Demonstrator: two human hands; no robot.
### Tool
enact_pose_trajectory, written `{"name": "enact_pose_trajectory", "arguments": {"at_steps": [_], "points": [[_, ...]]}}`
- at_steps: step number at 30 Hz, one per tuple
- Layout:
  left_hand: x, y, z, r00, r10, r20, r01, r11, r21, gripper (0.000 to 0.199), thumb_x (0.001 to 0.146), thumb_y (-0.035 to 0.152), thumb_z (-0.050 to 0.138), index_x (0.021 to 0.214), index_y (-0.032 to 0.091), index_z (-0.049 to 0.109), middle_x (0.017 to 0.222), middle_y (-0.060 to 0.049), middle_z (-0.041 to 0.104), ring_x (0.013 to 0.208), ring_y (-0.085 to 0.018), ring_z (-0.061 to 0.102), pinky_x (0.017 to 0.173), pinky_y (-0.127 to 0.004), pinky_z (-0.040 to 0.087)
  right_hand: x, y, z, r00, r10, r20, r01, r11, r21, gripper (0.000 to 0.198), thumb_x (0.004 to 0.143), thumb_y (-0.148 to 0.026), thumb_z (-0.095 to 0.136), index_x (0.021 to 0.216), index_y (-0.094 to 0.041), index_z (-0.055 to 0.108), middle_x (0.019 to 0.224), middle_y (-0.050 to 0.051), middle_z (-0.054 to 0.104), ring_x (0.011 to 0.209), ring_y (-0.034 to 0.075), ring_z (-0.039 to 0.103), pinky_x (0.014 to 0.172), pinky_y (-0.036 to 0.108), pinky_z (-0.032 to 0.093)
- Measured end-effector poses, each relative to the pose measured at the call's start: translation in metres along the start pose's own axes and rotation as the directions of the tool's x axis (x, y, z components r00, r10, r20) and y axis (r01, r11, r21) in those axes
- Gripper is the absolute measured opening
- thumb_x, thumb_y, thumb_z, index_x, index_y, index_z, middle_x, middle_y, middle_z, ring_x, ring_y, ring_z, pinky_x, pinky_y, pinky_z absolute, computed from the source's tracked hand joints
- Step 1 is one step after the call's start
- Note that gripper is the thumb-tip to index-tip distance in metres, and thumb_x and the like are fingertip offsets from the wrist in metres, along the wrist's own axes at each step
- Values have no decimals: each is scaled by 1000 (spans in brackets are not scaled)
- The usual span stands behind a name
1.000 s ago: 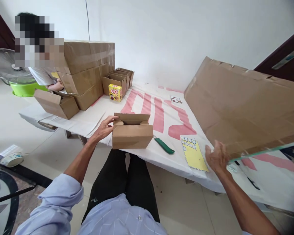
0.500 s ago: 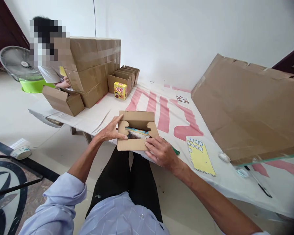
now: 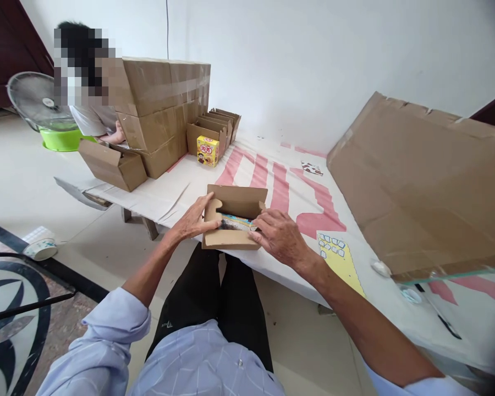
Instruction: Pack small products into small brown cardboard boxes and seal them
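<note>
A small brown cardboard box (image 3: 231,240) is open in front of me at the table's near edge. Its back and front flaps stand apart. Inside lies a flat item (image 3: 236,223) with a bright blue edge and a dark, hairy-looking picture; I cannot make out what it is. My left hand (image 3: 194,221) grips the box's left end, thumb over the side flap and fingers along the outside. At the opposite end, my right hand (image 3: 279,235) holds the right side, its fingertips over the rim and end flap, close to the item.
A yellow printed snack box (image 3: 207,151) stands before a row of open cartons (image 3: 214,127). Taped boxes (image 3: 165,110) are stacked at left, beside an open carton (image 3: 113,165) and another person. A large cardboard sheet (image 3: 424,192), yellow card (image 3: 341,264) and knife (image 3: 443,319) lie right.
My right hand has moved from the front right corner up onto the box's right end flap, fingers curling over the rim. The left hand keeps its hold, and the view has shifted slightly.
</note>
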State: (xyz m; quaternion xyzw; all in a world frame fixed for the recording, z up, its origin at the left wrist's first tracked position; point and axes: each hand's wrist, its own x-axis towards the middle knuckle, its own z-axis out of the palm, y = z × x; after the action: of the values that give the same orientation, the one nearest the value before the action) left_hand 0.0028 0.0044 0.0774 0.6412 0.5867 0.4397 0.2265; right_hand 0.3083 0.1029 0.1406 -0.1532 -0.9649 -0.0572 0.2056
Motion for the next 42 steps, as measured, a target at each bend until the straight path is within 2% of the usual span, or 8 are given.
{"name": "enact_pose_trajectory", "arguments": {"at_steps": [5, 8, 14, 25, 31, 36, 39, 42], "points": [[8, 13, -3, 998, -64, -10, 64, 998, -13, 93, 88, 58, 77, 167, 22, 45, 172, -18, 47, 154, -43, 50, 117, -54, 52, -7, 9, -9, 997, 37, -66, -32, 997, 65, 25, 108, -46, 61, 107, -28, 79, 114, 9, 79, 113, 34, 68, 96, 52, 56], [24, 35, -10, 991, -95, 91, 81, 987, 141, 91, 84, 58, 79, 159, 15, 52, 166, -21, 54, 149, -43, 54, 121, -52, 46, -14, 19, -9, 995, 63, -83, -54, 992, 113, 25, 108, -44, 61, 105, -29, 80, 117, 9, 79, 115, 34, 69, 99, 53, 58], [57, 91, -22, 930, -226, 289, 83, 897, 434, 73, 84, 71, 68, 136, 20, 62, 140, -14, 71, 125, -36, 68, 102, -43, 52, -27, 46, -6, 988, 105, -112, -90, 987, 131, 25, 106, -45, 63, 105, -27, 80, 117, 10, 80, 116, 34, 73, 103, 53, 60], [82, 126, -18, 929, -218, 300, 55, 882, 469, 55, 83, 65, 77, 107, 16, 78, 119, -18, 79, 106, -30, 71, 87, -38, 51, -40, 74, 0, 968, 198, -152, -179, 975, 130, 27, 104, -49, 63, 102, -27, 79, 119, 13, 79, 120, 37, 74, 106, 60, 58], [69, 91, -26, 920, -138, 366, -23, 916, 401, 77, 88, 61, 78, 143, 8, 65, 142, -20, 72, 126, -33, 68, 107, -40, 52, -40, 72, 7, 947, 275, -165, -255, 958, 134, 30, 102, -49, 62, 104, -24, 79, 120, 16, 79, 119, 37, 73, 102, 58, 60], [32, 25, -18, 898, 136, 417, -168, 985, 40, 144, 52, 48, 105, 173, 18, 33, 173, -20, 44, 158, -44, 45, 131, -52, 40, -27, 48, 12, 913, 357, -198, -324, 929, 181, 28, 100, -44, 62, 108, -23, 80, 125, 17, 78, 122, 36, 71, 109, 57, 57], [14, 8, -1, 944, 159, 289, -163, 987, -11, 149, 54, 49, 105, 177, 20, 25, 171, -23, 40, 159, -48, 40, 131, -61, 39, -11, 30, 17, 905, 380, -192, -345, 919, 190, 27, 101, -38, 60, 111, -22, 80, 122, 16, 80, 121, 34, 71, 112, 56, 54], [-1, 2, 2, 979, 77, 190, -58, 993, -103, 131, 70, 42, 97, 178, 27, 23, 172, -21, 38, 154, -44, 46, 122, -59, 51, 6, 3, 21, 908, 392, -149, -365, 914, 176, 26, 102, -33, 60, 112, -20, 80, 123, 15, 81, 122, 33, 69, 114, 54, 51]]}}
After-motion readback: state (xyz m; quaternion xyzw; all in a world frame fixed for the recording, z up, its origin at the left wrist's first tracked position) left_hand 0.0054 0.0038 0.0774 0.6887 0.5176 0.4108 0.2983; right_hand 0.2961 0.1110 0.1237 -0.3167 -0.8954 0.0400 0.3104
